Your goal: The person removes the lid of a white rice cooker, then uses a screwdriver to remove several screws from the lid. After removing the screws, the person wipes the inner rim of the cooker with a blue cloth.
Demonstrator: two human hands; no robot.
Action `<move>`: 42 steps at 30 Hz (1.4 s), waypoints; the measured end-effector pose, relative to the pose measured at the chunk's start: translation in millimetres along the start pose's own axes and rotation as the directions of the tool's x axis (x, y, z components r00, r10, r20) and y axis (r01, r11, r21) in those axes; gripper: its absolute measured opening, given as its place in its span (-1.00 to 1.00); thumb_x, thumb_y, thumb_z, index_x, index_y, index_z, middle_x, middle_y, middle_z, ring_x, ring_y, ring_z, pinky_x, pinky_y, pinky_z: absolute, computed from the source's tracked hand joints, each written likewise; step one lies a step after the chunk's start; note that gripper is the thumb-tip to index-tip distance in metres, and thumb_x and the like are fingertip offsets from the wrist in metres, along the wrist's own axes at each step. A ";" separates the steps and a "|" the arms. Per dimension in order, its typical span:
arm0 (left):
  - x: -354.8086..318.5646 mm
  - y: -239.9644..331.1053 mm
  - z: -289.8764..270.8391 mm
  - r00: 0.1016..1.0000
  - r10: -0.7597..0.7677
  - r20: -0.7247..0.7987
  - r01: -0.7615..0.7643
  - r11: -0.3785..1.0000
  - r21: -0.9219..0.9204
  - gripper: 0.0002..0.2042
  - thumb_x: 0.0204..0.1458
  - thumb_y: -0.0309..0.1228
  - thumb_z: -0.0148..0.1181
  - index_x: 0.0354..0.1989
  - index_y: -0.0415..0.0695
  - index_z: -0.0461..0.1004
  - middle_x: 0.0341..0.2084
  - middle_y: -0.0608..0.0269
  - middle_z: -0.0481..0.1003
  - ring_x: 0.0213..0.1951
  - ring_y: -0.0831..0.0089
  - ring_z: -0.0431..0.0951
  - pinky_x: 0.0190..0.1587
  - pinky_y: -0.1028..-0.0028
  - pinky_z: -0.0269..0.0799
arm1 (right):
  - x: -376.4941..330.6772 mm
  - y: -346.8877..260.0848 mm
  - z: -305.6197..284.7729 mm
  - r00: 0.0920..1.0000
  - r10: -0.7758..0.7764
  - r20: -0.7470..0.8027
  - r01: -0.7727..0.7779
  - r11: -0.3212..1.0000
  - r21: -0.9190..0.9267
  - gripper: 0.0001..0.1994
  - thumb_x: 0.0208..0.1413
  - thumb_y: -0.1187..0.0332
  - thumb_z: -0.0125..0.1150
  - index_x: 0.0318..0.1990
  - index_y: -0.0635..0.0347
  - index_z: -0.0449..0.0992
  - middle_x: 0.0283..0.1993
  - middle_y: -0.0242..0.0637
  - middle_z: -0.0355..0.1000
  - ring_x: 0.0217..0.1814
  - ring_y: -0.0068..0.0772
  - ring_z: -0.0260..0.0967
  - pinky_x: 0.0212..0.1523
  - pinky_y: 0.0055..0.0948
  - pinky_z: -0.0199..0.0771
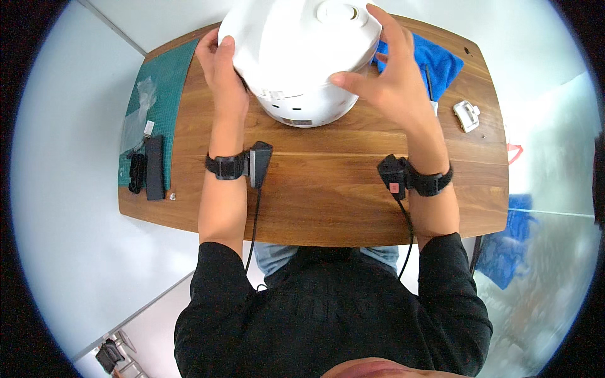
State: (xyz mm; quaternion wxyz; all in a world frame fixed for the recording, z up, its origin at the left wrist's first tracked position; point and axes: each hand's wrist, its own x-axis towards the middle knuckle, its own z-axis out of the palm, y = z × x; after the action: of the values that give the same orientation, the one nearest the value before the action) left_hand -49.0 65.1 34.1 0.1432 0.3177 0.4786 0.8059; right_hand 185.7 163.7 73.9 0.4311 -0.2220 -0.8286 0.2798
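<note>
A large white rounded appliance, which looks like a rice cooker (296, 44), stands at the far middle of the table, its top cut off by the picture's edge. Its domed lid carries a round vent-like piece (340, 12), and small dark slots and a label show low on the near side. My left hand (220, 69) grips the lid's left edge, thumb on top and the other fingers partly hidden. On the right side, my right hand (394, 79) holds the lid between a wide-set thumb and fingers; some fingertips are hidden behind it.
Beneath everything is a wooden table (315, 201). A green cutting mat (170, 82) at left bears a clear bag (146, 94) and black strips (154, 167). A blue cloth (441, 63) and a small white plastic part (466, 116) lie at right. Cables hang from both wrist devices.
</note>
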 end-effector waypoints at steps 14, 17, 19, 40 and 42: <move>-23.5 44.5 -15.4 0.798 0.255 0.547 -0.492 0.799 0.345 -0.26 0.04 -0.17 0.41 0.39 -0.10 0.25 0.44 -0.07 0.11 0.40 0.07 0.21 0.40 0.17 0.21 | 9.1 17.4 5.0 0.968 -0.011 0.249 -0.170 0.703 0.691 0.17 -0.12 0.58 0.39 0.59 0.18 -0.35 0.55 0.05 -0.09 0.62 -0.03 -0.22 0.59 -0.10 -0.31; -22.3 56.1 -13.9 0.743 0.163 0.649 -0.478 0.808 0.344 -0.10 -0.09 -0.16 0.50 0.44 -0.09 0.16 0.47 -0.05 0.03 0.41 0.04 0.19 0.41 0.14 0.23 | 8.0 33.7 13.2 0.973 -0.057 0.225 -0.136 0.648 0.750 0.19 -0.15 0.61 0.35 0.59 0.14 -0.37 0.57 0.03 -0.12 0.63 -0.04 -0.24 0.59 -0.13 -0.36; -19.9 58.0 -14.2 0.730 0.126 0.671 -0.473 0.803 0.364 -0.03 -0.16 -0.18 0.54 0.46 -0.09 0.12 0.48 -0.04 -0.01 0.41 0.04 0.19 0.42 0.14 0.23 | 6.7 34.1 17.7 0.974 -0.059 0.217 -0.141 0.591 0.794 0.19 -0.16 0.61 0.31 0.59 0.12 -0.39 0.57 0.02 -0.14 0.63 -0.04 -0.26 0.59 -0.13 -0.39; -5.7 3.2 -22.2 0.713 0.408 0.570 -0.591 0.787 0.175 -0.01 -0.13 -0.23 0.39 0.49 -0.13 -0.05 0.41 0.00 0.07 0.44 0.10 0.07 0.47 0.11 0.00 | 14.3 36.8 21.6 0.993 0.065 0.096 -0.109 0.798 0.593 0.28 -0.26 0.44 0.46 0.58 0.21 -0.40 0.59 0.01 -0.24 0.65 -0.02 -0.32 0.59 -0.12 -0.47; -8.8 3.7 -18.2 0.724 0.386 0.571 -0.529 0.843 0.102 -0.01 -0.11 -0.28 0.39 0.51 -0.06 -0.09 0.38 0.02 0.06 0.44 0.15 0.03 0.45 0.12 0.00 | 19.0 40.9 22.6 0.991 0.068 0.119 -0.133 0.679 0.722 0.30 -0.28 0.41 0.48 0.58 0.21 -0.40 0.60 0.01 -0.22 0.66 -0.04 -0.33 0.60 -0.12 -0.47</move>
State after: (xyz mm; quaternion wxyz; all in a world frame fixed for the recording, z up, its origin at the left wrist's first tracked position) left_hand -53.8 46.1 27.8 0.0219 0.6518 0.4261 0.6270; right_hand 161.9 199.6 47.6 0.4333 -0.0660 -0.6531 0.6175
